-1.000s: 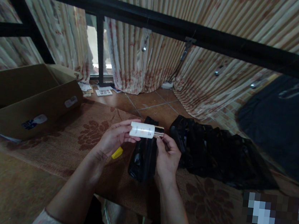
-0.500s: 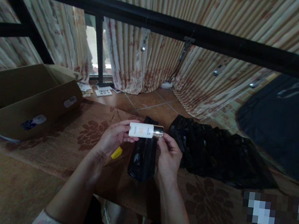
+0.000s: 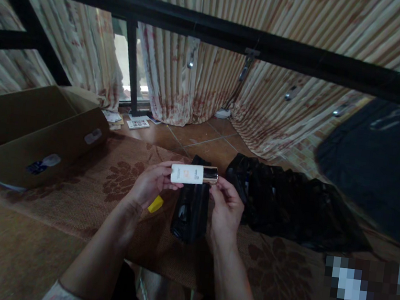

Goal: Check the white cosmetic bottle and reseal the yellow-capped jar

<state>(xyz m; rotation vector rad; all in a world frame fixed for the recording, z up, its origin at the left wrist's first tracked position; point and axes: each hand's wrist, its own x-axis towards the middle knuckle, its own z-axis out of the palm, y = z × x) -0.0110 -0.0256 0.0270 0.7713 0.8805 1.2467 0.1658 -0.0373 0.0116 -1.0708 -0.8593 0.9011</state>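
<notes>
I hold a small white bottle with a shiny gold cap sideways above a brown flowered mat. My left hand grips the white body, fingers curled around it. My right hand pinches the gold cap end. Just below the bottle a small black plastic bag lies on the mat. A little yellow object rests on the mat beside my left wrist.
An open cardboard box stands at the left. A large crumpled black plastic bag lies to the right, with a dark bulky shape behind it. A black metal rail and striped curtains stand ahead. Papers lie on the tiled floor.
The bottle has turned slightly in my hands, now showing an orange mark on its label. Both hands stay in nearly the same place.
</notes>
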